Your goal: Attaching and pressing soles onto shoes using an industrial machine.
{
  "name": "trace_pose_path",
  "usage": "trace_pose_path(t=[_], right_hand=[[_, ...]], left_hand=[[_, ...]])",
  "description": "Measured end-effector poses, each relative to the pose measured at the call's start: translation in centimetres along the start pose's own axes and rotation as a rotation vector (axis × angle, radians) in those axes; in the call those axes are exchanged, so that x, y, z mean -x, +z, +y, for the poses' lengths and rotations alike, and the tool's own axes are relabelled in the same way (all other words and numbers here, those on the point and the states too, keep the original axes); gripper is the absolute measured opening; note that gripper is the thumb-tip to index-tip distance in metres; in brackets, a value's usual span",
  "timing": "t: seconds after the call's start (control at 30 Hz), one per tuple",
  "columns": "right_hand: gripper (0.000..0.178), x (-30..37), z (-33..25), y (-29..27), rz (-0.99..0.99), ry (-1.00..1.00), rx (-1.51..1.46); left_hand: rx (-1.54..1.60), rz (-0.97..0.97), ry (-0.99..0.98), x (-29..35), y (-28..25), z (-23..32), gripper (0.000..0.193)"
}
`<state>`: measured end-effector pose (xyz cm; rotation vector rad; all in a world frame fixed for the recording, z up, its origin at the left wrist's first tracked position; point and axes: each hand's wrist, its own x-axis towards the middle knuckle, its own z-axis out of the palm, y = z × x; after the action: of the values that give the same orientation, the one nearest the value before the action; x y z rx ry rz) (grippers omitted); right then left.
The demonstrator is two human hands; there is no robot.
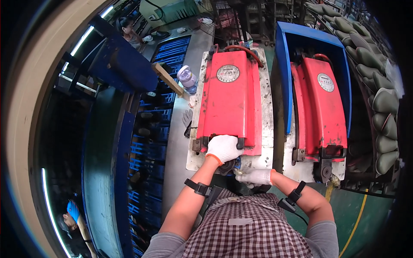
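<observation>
Both my hands wear white gloves. My left hand (pixel 223 148) is closed over the black handle at the near edge of a red press lid (pixel 230 103) that lies flat on a pale metal base (pixel 267 129). Just below the base's near edge, my right hand (pixel 254 176) grips a dark knob or lever (pixel 227 167) under the lid's front. A round label (pixel 228 73) sits near the lid's far end. A second red press lid (pixel 320 107) stands to the right inside a blue housing (pixel 284 73); neither hand touches it.
A clear plastic bottle (pixel 187 79) and a wooden block (pixel 167 78) rest left of the press. A blue conveyor rack (pixel 150 142) runs along the left. Grey-green shoe lasts (pixel 383 103) line a rack at the right. A person (pixel 129 30) works far back; another person (pixel 75 219) is at the lower left.
</observation>
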<state>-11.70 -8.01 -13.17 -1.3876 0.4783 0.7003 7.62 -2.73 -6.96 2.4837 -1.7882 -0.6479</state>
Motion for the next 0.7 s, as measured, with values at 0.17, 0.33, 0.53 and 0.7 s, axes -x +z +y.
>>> trace_pose_path(t=[0.17, 0.33, 0.53, 0.7], right_hand=[[0.034, -1.8, 2.7, 1.0, -0.103, 0.083, -0.159], [0.039, -6.5, 2.0, 7.8, -0.305, -0.001, -0.416], [0.063, -8.0, -2.8, 7.2, -0.129, -0.058, 0.346], [0.043, -1.3, -5.4, 4.3, -0.030, -0.157, 0.166]], left_hand=[[-0.031, -0.050, -0.006, 0.1, -0.5, 0.7, 0.043], [-0.023, 0.038, 0.021, 0.1, 0.5, 0.1, 0.053], [0.041, 0.148, 0.113, 1.1, -0.7, -0.5, 0.047], [0.064, 0.241, 0.153, 3.1, -8.0, 0.3, 0.041]])
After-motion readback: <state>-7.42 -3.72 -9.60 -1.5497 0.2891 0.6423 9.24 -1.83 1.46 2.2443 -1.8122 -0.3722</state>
